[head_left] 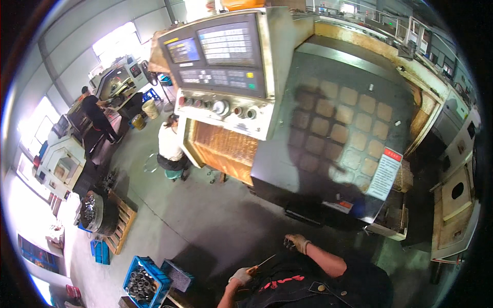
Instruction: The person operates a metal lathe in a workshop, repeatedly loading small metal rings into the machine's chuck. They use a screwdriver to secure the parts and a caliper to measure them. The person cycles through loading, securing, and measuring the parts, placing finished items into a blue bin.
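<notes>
My left hand, in a pale work glove, is low in the middle of the head view. It is closed around the orange handle of a thin metal-shafted tool, whose shaft points up and to the right. My right hand, gloved too, is a little higher and to the right, in front of my dark clothing. Its fingers are curled, with something small and dark at the fingertips that I cannot make out. Ahead stands a machine with a dark sliding door and a control panel.
A blue crate of ring-shaped metal parts stands at lower left, beside a grey bin. Farther left, a drum of metal pieces rests on a wooden pallet. One person sits beyond the panel; another stands at a far machine.
</notes>
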Demonstrator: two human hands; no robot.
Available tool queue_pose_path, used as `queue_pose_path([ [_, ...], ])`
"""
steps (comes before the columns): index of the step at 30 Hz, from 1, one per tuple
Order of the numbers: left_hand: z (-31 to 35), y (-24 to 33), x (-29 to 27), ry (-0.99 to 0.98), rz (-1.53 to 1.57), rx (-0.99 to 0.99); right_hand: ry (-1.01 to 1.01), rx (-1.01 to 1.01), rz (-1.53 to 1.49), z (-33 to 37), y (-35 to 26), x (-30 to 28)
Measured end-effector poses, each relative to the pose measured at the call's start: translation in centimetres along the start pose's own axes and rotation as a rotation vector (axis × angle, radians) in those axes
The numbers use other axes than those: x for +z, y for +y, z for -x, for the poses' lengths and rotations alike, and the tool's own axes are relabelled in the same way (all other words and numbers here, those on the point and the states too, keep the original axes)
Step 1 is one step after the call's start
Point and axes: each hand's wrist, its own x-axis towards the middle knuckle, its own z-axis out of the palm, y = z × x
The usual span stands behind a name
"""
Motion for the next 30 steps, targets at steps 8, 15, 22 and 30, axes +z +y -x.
queue_pose_path([
  [8, -1.2, 9.4, 2.7, -0.050, -0.216, 0.026, 0.158, 0.038, 0.411, 7.2, 0.2, -9.3],
  [15, -5.2, 16.9, 11.5, 0.077, -0.101, 0.321, -0.074, -0.202, -0.083, 9.2, 10.0, -21.6],
  [22, -8.6, 19.9, 14.1, 0.060, -0.187, 0.560, 0.197, -0.330, -0.544, 21.7, 8.2, -28.8],
  [30, -10.3, 24.5, 15.3, 0.037, -0.326, 0.708, 0.128, -0.994, -1.056, 27.3, 4.3, -29.7],
])
